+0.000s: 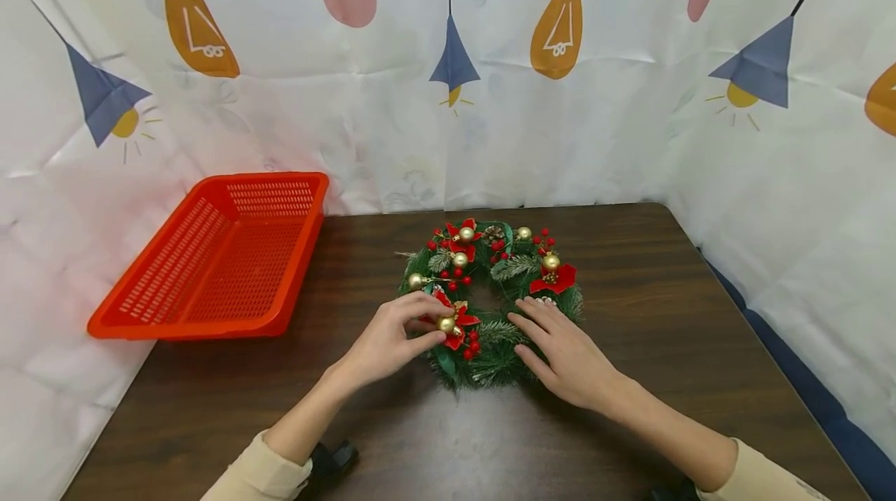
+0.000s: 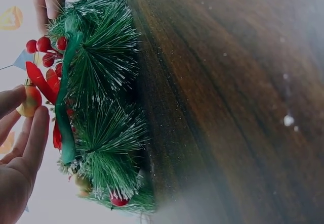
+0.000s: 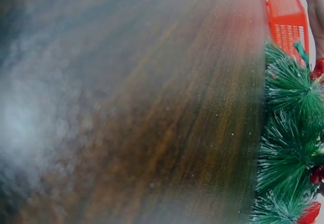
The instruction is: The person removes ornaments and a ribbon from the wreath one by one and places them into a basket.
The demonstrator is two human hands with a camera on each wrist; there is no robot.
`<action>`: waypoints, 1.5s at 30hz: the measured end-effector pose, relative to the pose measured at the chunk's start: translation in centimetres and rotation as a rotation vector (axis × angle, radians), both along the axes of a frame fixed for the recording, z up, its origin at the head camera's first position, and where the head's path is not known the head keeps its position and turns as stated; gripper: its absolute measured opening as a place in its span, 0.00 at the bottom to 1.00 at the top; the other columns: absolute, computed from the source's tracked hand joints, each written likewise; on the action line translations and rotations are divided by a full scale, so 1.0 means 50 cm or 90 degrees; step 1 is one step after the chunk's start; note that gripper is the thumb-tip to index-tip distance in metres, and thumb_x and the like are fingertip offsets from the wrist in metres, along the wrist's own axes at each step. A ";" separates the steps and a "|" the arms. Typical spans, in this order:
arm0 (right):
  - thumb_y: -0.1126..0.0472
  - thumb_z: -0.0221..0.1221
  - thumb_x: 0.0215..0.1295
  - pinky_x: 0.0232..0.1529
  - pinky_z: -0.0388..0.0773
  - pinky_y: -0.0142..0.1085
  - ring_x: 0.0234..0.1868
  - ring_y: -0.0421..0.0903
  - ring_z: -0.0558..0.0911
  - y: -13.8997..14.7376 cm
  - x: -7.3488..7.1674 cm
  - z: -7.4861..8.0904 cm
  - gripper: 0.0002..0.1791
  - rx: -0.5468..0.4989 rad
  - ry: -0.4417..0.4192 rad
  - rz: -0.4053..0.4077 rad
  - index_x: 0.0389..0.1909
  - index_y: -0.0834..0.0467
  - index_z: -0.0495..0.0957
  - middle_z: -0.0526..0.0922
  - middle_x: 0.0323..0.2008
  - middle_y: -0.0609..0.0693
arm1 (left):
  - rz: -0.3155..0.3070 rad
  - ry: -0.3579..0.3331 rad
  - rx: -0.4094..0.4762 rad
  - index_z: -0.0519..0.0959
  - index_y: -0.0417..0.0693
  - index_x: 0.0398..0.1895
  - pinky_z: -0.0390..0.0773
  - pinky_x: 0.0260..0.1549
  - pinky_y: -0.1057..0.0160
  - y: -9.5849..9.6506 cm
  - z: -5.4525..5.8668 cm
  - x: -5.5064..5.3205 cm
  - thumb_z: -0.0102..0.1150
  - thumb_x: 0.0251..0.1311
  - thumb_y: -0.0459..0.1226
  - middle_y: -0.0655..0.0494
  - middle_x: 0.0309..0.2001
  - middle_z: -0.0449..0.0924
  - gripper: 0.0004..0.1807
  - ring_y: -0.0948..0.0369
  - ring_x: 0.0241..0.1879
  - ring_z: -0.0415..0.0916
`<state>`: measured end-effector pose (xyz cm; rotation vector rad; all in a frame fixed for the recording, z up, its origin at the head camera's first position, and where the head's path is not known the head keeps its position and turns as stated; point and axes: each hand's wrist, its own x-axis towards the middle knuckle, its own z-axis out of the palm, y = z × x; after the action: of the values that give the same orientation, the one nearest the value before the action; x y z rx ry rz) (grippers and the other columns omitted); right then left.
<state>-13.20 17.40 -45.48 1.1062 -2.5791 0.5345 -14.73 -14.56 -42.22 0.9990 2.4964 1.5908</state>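
Note:
A green Christmas wreath (image 1: 500, 330) lies on the dark wooden table, trimmed with red flowers, red berries, a pine cone and several gold balls. My left hand (image 1: 400, 334) is at its near left side, thumb and fingers pinching a gold ball (image 1: 446, 324) over a red flower (image 1: 465, 317). The left wrist view shows that gold ball (image 2: 30, 101) between the fingertips, beside the red petals and a green ribbon (image 2: 63, 102). On the wreath's near right side rests my right hand (image 1: 570, 353), its fingers spread and extended over the greenery; it holds nothing.
At the table's left edge stands a red plastic basket (image 1: 280, 283) with slotted walls. Behind the brown table (image 1: 630, 252) hangs a white cloth (image 1: 392, 120) printed with lamps and bulbs. Dark blue fabric (image 1: 791, 361) shows past the right edge.

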 end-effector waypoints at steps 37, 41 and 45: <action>0.54 0.59 0.76 0.73 0.59 0.58 0.74 0.60 0.65 -0.002 0.003 -0.002 0.29 -0.013 -0.007 0.002 0.71 0.65 0.71 0.68 0.72 0.62 | -0.033 0.031 0.012 0.84 0.41 0.55 0.85 0.46 0.59 0.027 0.002 0.006 0.70 0.64 0.31 0.56 0.50 0.81 0.17 0.59 0.46 0.83; 0.53 0.58 0.76 0.73 0.58 0.58 0.75 0.60 0.64 -0.001 0.005 -0.002 0.30 -0.013 -0.014 -0.002 0.72 0.64 0.70 0.67 0.73 0.62 | -0.040 0.029 0.020 0.84 0.41 0.56 0.85 0.46 0.59 0.032 0.005 0.008 0.70 0.63 0.31 0.58 0.51 0.81 0.17 0.60 0.47 0.83; 0.53 0.58 0.76 0.73 0.58 0.58 0.75 0.60 0.63 0.000 0.006 -0.004 0.30 -0.015 -0.014 -0.005 0.73 0.64 0.69 0.65 0.74 0.62 | -0.043 0.034 0.022 0.84 0.42 0.56 0.85 0.45 0.60 0.036 0.014 0.008 0.70 0.64 0.31 0.59 0.52 0.81 0.17 0.61 0.49 0.82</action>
<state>-12.92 17.39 -45.67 1.0883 -2.5873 0.5765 -14.31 -12.78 -41.54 1.1317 2.4490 1.6146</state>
